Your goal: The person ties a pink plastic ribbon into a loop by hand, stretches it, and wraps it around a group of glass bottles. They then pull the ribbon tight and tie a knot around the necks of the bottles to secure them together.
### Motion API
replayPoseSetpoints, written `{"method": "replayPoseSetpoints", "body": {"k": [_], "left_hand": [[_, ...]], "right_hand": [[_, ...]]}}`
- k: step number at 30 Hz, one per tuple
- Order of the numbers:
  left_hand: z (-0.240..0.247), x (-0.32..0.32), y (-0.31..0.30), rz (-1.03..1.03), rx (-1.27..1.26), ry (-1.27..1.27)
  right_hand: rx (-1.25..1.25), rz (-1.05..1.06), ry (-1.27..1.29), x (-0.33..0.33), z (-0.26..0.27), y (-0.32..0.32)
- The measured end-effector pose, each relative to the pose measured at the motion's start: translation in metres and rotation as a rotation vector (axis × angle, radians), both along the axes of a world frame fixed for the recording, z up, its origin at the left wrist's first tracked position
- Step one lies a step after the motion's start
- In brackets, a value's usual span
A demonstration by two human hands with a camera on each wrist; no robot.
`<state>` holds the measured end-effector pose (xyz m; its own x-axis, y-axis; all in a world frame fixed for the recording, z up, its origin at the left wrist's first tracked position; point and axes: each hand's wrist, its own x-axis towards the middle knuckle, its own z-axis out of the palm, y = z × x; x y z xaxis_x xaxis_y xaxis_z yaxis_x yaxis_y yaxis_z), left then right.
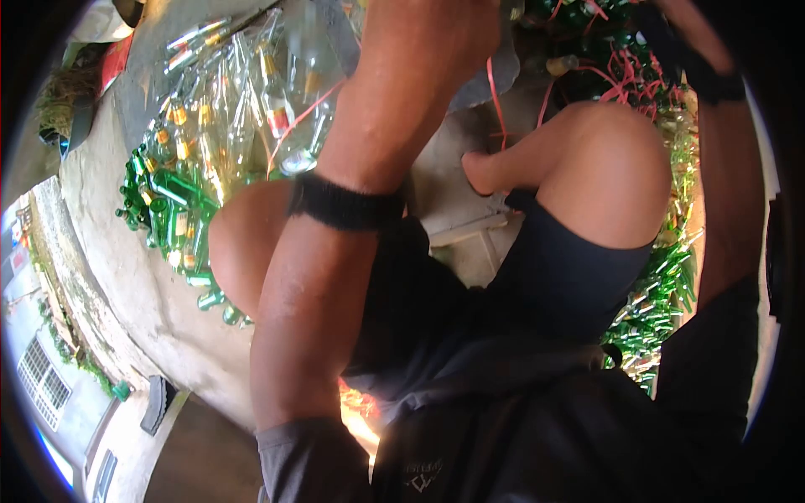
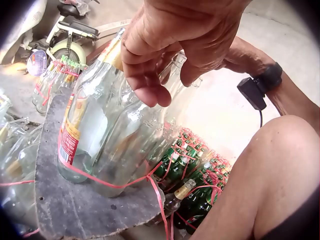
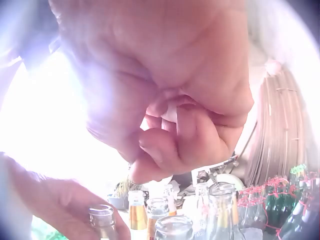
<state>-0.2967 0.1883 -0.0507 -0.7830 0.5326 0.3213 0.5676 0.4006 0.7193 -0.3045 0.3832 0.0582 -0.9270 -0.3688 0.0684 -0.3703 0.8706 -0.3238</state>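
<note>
Clear glass bottles (image 2: 127, 140) stand close together on a grey board (image 2: 75, 210), with a pink string (image 2: 107, 183) around their lower parts. From above, my left hand (image 2: 182, 30) grips a bottle neck, thumb on one side and fingers on the other. The right wrist view shows that bottle's mouth (image 3: 102, 215) against the left fingers. My right hand (image 3: 170, 95) hovers over the other bottle tops (image 3: 174, 227), its fingers curled in toward the palm, nothing showing in them. In the head view both hands are at the top edge, partly cut off.
Green bottles (image 2: 192, 160) tied with pink string stand behind the board. More clear bottles (image 1: 239, 109) and green bottles (image 1: 180, 189) lie on the ground by one knee (image 1: 243, 243). A scooter (image 2: 70, 37) is parked beyond, and stacked sheets (image 3: 282, 125) stand at the right.
</note>
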Motion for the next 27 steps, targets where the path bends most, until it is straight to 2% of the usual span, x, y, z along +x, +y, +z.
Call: {"method": "replayPoseSetpoints", "body": {"k": [2, 3, 4, 5, 6, 7, 8, 9, 11, 12, 14, 19, 21, 26, 27], "left_hand": [[0.008, 0.001, 0.0, 0.005, 0.02, 0.019], [0.012, 0.001, -0.001, 0.001, -0.008, -0.058], [0.016, 0.0, -0.001, -0.006, -0.038, -0.135], [0.015, 0.0, 0.001, -0.006, -0.023, -0.122], [0.013, 0.001, 0.002, 0.046, -0.116, -0.091], [0.01, 0.001, 0.003, 0.098, -0.211, -0.06], [0.007, 0.001, 0.003, 0.096, -0.202, -0.049], [0.003, 0.002, 0.003, 0.097, -0.137, -0.047], [0.002, 0.002, 0.004, 0.09, -0.067, -0.035], [0.002, 0.002, 0.004, 0.086, -0.061, -0.055], [0.003, 0.002, 0.003, 0.079, -0.057, -0.07], [-0.002, 0.002, 0.003, 0.085, -0.08, -0.076], [-0.001, 0.001, 0.002, 0.072, -0.108, -0.085], [-0.001, 0.001, 0.0, 0.075, -0.131, -0.041], [0.002, 0.003, 0.0, 0.067, -0.115, -0.113]], "right_hand": [[-0.204, -0.174, -0.127, 0.019, 0.006, 0.01], [-0.309, -0.262, -0.19, 0.028, 0.005, 0.019], [-0.294, -0.261, -0.174, 0.033, -0.007, 0.044], [-0.259, -0.34, -0.226, 0.036, -0.028, 0.079], [-0.227, -0.42, -0.278, 0.039, -0.046, 0.096], [-0.289, -0.362, -0.143, 0.054, -0.057, 0.085], [-0.324, -0.333, -0.242, 0.061, -0.073, 0.099], [-0.105, -0.365, -0.321, 0.062, -0.095, 0.121], [0.07, -0.455, -0.338, 0.077, -0.132, 0.125], [0.15, -0.464, -0.258, 0.086, -0.148, 0.124], [0.207, -0.542, -0.338, 0.095, -0.18, 0.133], [0.186, -0.53, -0.429, 0.108, -0.23, 0.141], [0.011, -0.556, -0.364, 0.111, -0.249, 0.142], [-0.024, -0.637, -0.222, 0.112, -0.264, 0.135], [-0.028, -0.628, -0.203, 0.111, -0.26, 0.134]]}}
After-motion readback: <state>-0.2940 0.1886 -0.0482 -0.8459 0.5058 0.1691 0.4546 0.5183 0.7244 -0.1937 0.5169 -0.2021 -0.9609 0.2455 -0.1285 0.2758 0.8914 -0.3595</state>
